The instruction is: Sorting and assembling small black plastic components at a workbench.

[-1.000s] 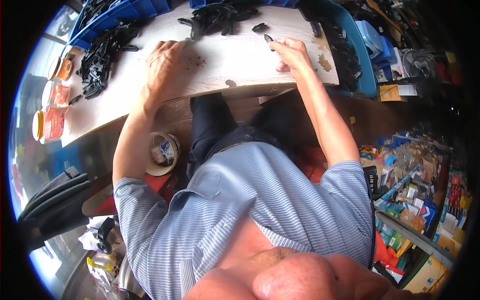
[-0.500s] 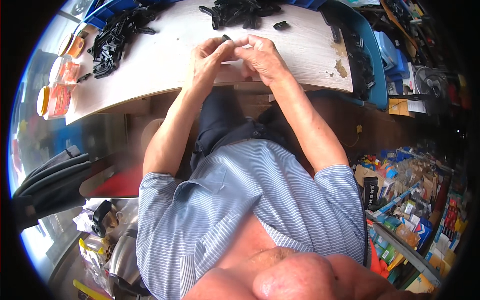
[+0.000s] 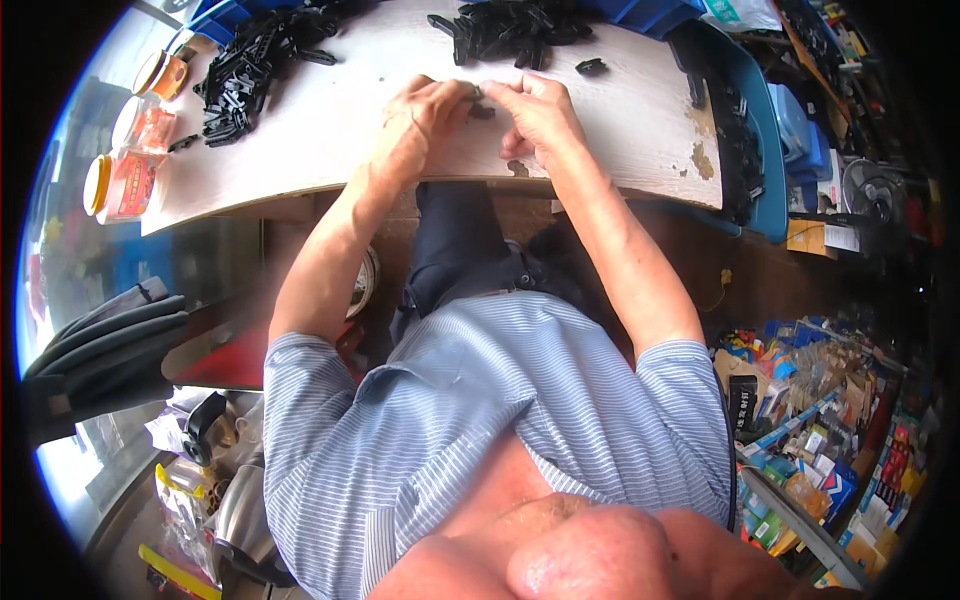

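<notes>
My left hand (image 3: 424, 118) and my right hand (image 3: 538, 112) meet above the near part of the pale table. Their thumbs and fingertips pinch together on a small dark part (image 3: 476, 91), mostly hidden by the fingers. A long heap of black plastic parts (image 3: 250, 75) spreads over the table's left side. Beyond my hands lies a second black heap (image 3: 515, 35). One single black piece (image 3: 592, 67) rests apart from it, to the right.
Three jars (image 3: 125, 187) line the table's left edge. At the table's right stands a blue-green bin (image 3: 770, 170) with black parts inside. Blue trays (image 3: 650, 14) sit at the far edge. A fan (image 3: 870, 188) and shelves of packages (image 3: 800, 450) fill the right side.
The left hand has turned so its back faces up more, and the right fingers have spread slightly apart from it. The whole view has shifted a little.
</notes>
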Action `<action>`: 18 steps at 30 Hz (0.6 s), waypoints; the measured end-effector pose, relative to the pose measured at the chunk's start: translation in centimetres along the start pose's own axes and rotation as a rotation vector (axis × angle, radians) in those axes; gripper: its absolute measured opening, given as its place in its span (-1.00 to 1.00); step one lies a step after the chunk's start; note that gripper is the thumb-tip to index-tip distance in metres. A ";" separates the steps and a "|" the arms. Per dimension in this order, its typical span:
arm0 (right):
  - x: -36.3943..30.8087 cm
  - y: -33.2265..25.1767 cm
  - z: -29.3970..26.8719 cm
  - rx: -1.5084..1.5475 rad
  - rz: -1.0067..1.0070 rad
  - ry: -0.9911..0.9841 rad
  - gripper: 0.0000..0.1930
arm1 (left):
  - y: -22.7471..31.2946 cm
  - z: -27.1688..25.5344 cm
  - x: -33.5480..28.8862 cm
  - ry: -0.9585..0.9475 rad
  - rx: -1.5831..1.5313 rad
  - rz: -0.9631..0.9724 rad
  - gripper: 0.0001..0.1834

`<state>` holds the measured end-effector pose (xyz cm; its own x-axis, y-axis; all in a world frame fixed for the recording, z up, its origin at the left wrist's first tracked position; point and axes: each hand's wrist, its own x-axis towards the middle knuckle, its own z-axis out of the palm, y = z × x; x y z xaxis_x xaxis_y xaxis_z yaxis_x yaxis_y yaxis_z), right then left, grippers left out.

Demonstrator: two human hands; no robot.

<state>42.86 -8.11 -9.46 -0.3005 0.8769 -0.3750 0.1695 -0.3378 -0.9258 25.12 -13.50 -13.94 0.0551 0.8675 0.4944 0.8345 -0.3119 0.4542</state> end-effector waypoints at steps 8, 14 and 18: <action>0.5 0.1 0.5 -0.158 0.000 0.053 -0.68 | -1.1 -0.9 1.0 0.006 -0.023 0.189 -0.77; 0.3 -0.1 1.2 -0.221 -0.016 0.066 -0.66 | -1.7 -2.0 0.7 -0.082 -0.167 0.124 -0.77; 0.4 -0.2 1.2 -0.236 -0.001 0.107 -0.67 | -1.9 -1.9 1.3 -0.085 -0.128 0.163 -0.75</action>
<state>41.55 -8.07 -9.45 -0.2017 0.9127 -0.3554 0.3872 -0.2590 -0.8849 22.58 -12.50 -12.68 0.2338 0.8294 0.5074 0.7350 -0.4924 0.4662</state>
